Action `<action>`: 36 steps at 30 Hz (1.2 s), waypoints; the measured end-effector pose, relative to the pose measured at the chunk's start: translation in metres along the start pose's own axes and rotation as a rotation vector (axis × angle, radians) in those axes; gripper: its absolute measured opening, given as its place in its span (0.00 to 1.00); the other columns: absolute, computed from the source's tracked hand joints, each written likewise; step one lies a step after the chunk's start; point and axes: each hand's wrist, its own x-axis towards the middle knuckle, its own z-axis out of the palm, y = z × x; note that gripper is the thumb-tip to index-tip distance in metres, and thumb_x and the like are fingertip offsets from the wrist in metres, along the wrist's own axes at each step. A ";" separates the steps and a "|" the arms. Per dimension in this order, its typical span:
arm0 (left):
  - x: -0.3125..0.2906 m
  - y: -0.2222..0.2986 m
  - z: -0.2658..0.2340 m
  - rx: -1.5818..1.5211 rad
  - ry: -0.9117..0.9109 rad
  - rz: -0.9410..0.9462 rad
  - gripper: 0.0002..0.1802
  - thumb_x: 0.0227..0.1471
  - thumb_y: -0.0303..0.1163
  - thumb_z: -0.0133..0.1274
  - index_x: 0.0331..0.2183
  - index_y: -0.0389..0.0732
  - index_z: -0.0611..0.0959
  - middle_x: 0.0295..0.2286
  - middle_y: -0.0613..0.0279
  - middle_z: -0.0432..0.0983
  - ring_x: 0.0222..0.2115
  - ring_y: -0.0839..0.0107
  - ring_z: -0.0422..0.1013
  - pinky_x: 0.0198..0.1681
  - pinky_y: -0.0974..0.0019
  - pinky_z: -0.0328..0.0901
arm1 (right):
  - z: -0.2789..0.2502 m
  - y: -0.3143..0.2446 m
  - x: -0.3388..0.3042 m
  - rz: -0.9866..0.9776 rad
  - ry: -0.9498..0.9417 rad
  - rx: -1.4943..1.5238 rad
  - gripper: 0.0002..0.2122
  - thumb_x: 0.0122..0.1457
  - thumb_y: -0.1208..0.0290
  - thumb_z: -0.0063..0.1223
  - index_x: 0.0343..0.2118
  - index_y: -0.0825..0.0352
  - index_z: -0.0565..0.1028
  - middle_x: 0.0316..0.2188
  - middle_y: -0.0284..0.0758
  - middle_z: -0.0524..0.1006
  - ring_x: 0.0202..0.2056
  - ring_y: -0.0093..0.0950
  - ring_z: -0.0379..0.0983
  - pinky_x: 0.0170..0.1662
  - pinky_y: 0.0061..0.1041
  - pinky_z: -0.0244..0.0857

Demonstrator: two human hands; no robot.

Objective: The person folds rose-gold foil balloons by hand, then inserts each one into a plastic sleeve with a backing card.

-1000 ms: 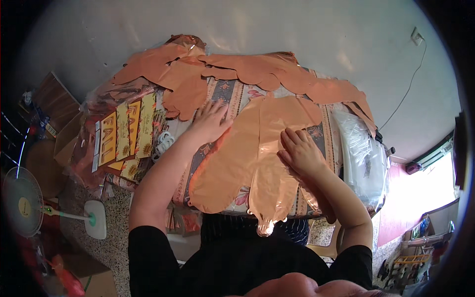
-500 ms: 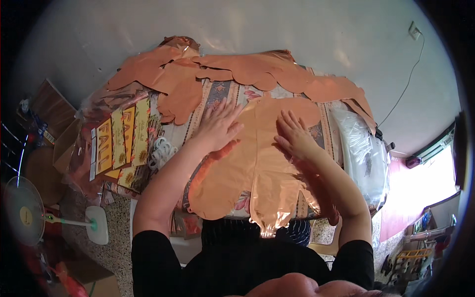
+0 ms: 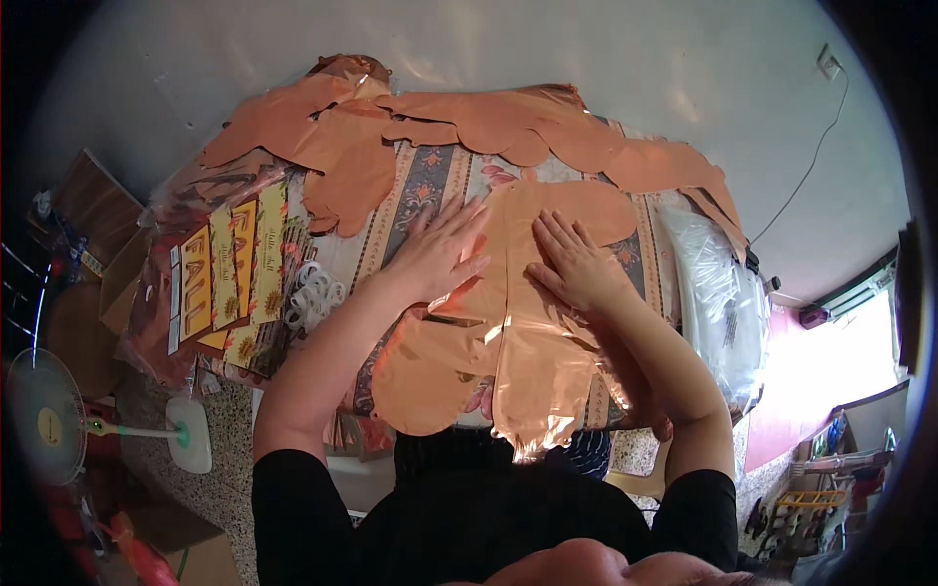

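Seen from above, 2 bare hands pressed flat on a shiny copper-coloured foil balloon (image 3: 528,322) at the centre of the frame. Left hand (image 3: 442,252) spread wide, palm down, on the balloon's upper left edge; right hand (image 3: 575,264) just beside it, fingers splayed, palm down nearer the rounded top. Nothing gripped by either hand. Balloon deflated and lying lengthwise on a patterned tablecloth (image 3: 420,190), its lower end hanging over the table's near edge toward the black-clad body at the bottom.

More copper foil shapes (image 3: 489,122) heaped across the upper part of the frame. Yellow and orange banner packs (image 3: 230,278) at the left, a coil of white ribbon (image 3: 311,298) beside them, clear plastic bags (image 3: 718,293) at the right, a standing fan (image 3: 59,420) at the lower left.

Judged from the flat palms: smoothing or pressing air out of the foil. Likely needed next: even pressure swept along the length, without creasing the thin film.
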 end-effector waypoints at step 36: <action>-0.012 0.011 0.012 -0.015 0.058 0.112 0.33 0.60 0.45 0.47 0.61 0.39 0.63 0.62 0.53 0.55 0.65 0.59 0.48 0.66 0.53 0.42 | 0.015 -0.022 0.006 -0.100 -0.041 0.036 0.34 0.63 0.48 0.42 0.65 0.65 0.55 0.67 0.46 0.51 0.69 0.42 0.41 0.68 0.45 0.34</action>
